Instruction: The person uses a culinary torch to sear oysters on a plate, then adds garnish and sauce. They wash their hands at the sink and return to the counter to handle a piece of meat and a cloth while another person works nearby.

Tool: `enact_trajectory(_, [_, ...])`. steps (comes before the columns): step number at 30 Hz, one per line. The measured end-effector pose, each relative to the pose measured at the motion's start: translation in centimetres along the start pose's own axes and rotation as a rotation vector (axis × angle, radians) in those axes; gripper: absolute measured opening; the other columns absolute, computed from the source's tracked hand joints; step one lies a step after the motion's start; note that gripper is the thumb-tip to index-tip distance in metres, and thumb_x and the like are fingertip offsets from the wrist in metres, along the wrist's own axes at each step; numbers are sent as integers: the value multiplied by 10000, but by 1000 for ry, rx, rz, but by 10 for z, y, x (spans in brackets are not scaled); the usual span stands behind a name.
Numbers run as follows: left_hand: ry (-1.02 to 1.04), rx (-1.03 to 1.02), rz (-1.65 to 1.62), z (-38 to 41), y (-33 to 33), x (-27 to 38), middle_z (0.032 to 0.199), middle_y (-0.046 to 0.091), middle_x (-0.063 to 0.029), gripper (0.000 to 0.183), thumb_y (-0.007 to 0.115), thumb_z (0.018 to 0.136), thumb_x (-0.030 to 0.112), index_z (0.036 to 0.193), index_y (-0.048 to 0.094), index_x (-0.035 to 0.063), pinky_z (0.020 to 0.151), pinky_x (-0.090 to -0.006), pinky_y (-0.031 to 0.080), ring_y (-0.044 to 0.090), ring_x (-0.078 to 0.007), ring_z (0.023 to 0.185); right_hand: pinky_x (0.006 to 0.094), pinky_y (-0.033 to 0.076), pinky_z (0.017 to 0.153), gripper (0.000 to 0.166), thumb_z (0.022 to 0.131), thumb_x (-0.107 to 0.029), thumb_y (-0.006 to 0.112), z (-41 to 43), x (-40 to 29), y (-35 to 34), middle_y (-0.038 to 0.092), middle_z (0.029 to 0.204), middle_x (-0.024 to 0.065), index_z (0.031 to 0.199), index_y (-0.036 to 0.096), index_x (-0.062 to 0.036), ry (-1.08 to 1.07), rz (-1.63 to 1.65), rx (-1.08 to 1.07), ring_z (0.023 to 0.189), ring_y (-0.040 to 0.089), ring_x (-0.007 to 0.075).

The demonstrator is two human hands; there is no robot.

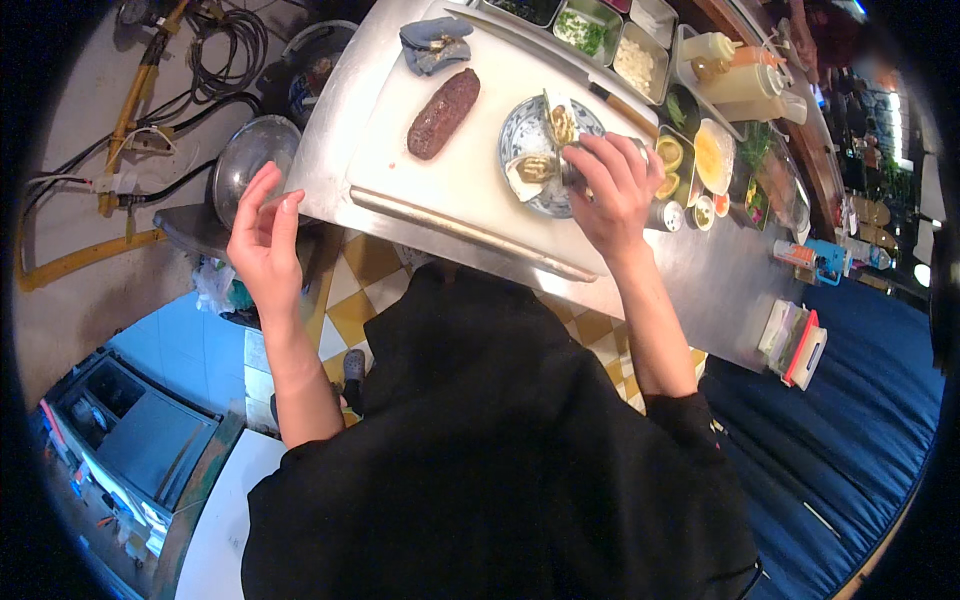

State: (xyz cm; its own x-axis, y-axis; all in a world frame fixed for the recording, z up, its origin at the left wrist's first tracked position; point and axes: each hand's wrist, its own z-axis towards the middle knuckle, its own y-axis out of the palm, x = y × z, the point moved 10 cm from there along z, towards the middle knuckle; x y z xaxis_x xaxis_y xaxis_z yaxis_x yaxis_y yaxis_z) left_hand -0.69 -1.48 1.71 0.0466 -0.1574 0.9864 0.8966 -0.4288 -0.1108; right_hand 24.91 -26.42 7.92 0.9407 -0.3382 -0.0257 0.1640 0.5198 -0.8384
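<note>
My right hand (611, 180) grips a metal-topped shaker (574, 165), tipped on its side over a blue-and-white patterned plate (517, 135). On the plate lie two oysters in their shells, one (561, 124) at the upper side and one (534, 170) at the lower left. My left hand (266, 232) is raised beside the table's left edge, empty, with its fingers apart. A white cutting board (480, 172) lies under the plate. On its left part rest a dark red-brown oblong piece (444, 114), perhaps meat, and a folded blue-grey cloth (436, 45).
Metal containers of chopped herbs (581, 32) and a white diced food (634, 60) line the board's far side. A wooden-handled knife (622, 109) lies near them. Squeeze bottles (742, 82), halved citrus (667, 154) and another shaker (666, 217) stand at the right. A metal bowl (255, 161) is at the left.
</note>
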Motion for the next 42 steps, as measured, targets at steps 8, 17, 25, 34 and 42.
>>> enact_trajectory(8, [-18,18,-4,-8,-14,-15,1291,550,-163,290,607,882,21,1166,590,-35,811,-266,499,645,-182,937,409,263,997,381,613,-15,638,-3,-5,-3,636,993,-42,932,677,-219,-19,-40,55,1006,571,185])
enact_trajectory(17, [-23,31,7,-7,-15,-10,1285,555,-161,294,618,874,29,1161,595,-29,804,-265,498,647,-178,928,401,258,1000,389,599,-23,654,-5,-8,-8,630,1008,-42,930,670,-227,-17,-7,81,1015,571,185])
enact_trajectory(25, [-14,30,-4,-7,-15,-13,1284,557,-157,296,622,873,34,1161,597,-32,798,-262,496,646,-177,928,418,295,975,432,553,-47,680,-7,18,-20,629,1030,-12,961,660,-189,108,136,125,1034,574,213])
enact_trajectory(34, [11,-4,63,-5,-10,-13,1294,571,-126,326,590,905,101,1216,584,3,706,-235,462,658,-194,952,416,285,991,432,552,-19,683,-36,48,-26,628,1027,-22,946,657,-194,160,-93,85,1032,566,194])
enact_trajectory(42, [-4,-17,6,4,4,-4,1291,547,-162,297,615,879,26,1169,592,-31,823,-283,508,642,-191,941,407,284,987,445,557,-34,679,-17,54,-35,624,1033,-20,972,655,-191,191,-12,140,1053,559,210])
